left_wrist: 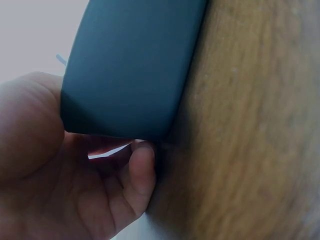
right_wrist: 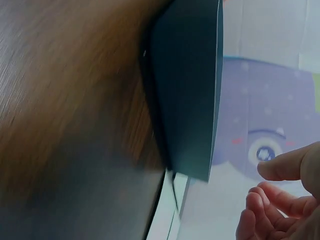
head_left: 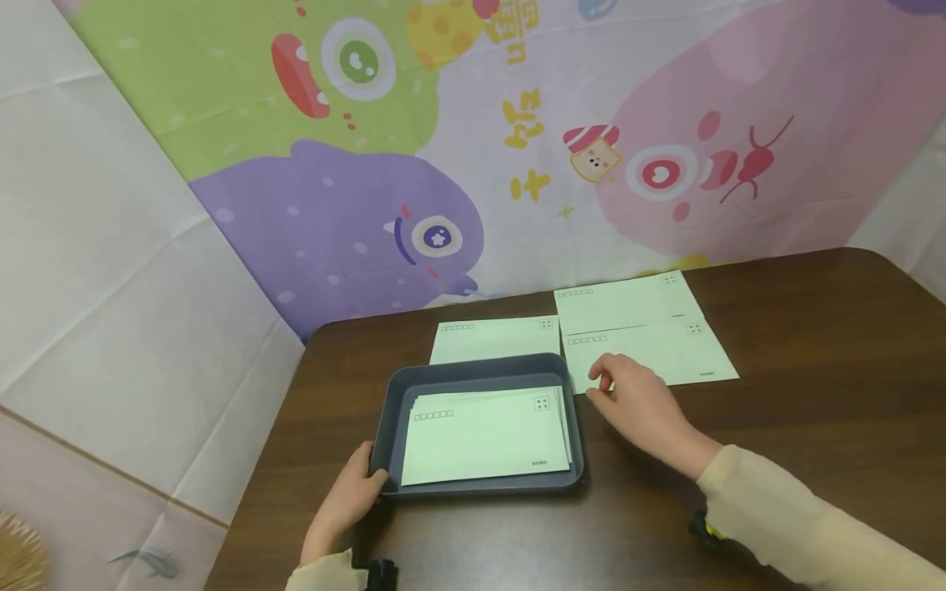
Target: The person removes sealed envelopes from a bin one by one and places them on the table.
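Note:
A dark blue-grey tray (head_left: 473, 490) stands on the table with a stack of pale envelopes (head_left: 484, 439) in it. My left hand (head_left: 353, 488) grips the tray's left side near the front corner, thumb at the rim. In the left wrist view the tray's outer wall (left_wrist: 130, 70) sits against that hand, and part of the fingers is hidden. Just right of the tray, my right hand (head_left: 643, 410) hovers by an envelope (head_left: 665, 353), its fingers loosely bent with nothing between them. The right wrist view shows thumb and fingertips apart, away from the tray wall (right_wrist: 185, 90).
Another envelope (head_left: 628, 304) lies behind the one by my right hand, their edges meeting or overlapping. A third envelope (head_left: 495, 341) is partly hidden behind the tray. A cartoon-printed cloth (head_left: 355, 222) hangs along the back edge of the brown wooden table (head_left: 820, 345).

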Available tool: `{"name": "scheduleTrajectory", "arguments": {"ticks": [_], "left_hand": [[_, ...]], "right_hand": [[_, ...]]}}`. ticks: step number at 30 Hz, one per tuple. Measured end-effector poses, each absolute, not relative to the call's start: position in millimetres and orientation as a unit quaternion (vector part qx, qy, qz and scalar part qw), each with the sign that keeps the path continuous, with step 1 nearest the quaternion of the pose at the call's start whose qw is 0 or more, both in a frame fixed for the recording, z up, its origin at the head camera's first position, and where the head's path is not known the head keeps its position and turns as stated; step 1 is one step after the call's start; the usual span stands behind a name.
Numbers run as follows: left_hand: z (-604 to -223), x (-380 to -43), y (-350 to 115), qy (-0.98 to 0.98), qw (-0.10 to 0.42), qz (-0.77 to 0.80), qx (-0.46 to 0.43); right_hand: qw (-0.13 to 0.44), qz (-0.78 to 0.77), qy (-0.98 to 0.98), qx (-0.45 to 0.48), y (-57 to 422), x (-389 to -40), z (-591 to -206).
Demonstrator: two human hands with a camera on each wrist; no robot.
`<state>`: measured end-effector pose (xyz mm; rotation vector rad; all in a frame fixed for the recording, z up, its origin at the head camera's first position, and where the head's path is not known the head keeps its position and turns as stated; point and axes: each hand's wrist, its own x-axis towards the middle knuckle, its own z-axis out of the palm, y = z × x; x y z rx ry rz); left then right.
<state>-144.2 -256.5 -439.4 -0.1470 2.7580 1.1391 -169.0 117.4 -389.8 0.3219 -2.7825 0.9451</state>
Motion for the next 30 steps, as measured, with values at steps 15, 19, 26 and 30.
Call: {"name": "scheduleTrajectory", "arguments": {"ticks": [15, 19, 26, 30], "left_hand": [[-439.8, -144.0, -256.2, 0.919, 0.08, 0.383, -0.048], [-440.4, -144.8, -256.1, 0.92, 0.08, 0.381, -0.052], [-441.9, -145.6, -256.9, 0.923, 0.077, 0.375, -0.05], [-442.0, -145.6, -256.6, 0.921, 0.078, 0.379, -0.051]], "right_hand": [[0.157, 0.194, -0.949, 0.192, 68.3, -154.9, -421.3], [0.17, 0.149, -0.953, 0.2, 67.0, -153.6, -427.7], [0.156, 0.108, -0.96, 0.205, 65.0, -149.1, -434.0], [0.15, 0.104, -0.963, 0.2, 63.7, -147.8, -433.8]]}}
